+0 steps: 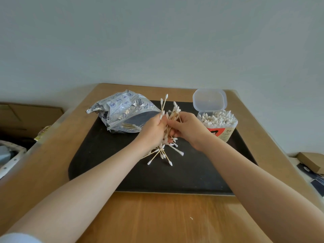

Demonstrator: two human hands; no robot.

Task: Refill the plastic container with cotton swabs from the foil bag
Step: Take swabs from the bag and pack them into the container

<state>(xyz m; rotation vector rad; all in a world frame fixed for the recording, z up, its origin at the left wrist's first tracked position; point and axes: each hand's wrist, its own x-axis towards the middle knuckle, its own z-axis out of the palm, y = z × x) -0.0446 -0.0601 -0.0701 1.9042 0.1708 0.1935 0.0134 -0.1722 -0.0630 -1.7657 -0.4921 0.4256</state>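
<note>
We hold a loose bundle of cotton swabs (171, 120) between both hands above the black mat (108, 165). The sticks run roughly away from us and upward, but they are splayed: tips fan out above the hands and below them, and a few at the lower end appear to touch the mat. We cannot count the swabs in the bundle; there are several dozen at a guess.

The left hand (155, 128) has its fingers curled round the bundle from the left side. The right hand (186, 127) pinches and gathers the same bundle from the right. Both hands grip swabs; neither is free.

The plastic container (219, 128) stands to the right of the bundle and slightly farther from us, near the right hand. Its hinged lid (209, 99) stands open behind it. The container already holds many swabs standing upright. We judge that the coming move is a transfer to the right, with the bundle first squared into one parallel stack and turned upright, since the splayed ends would catch on the rim.

The foil bag (122, 111) lies on its side to the left, its mouth toward us, with a few swabs visible inside.

Count: one container, one bag, one mat, one wooden table (157, 216).
</note>
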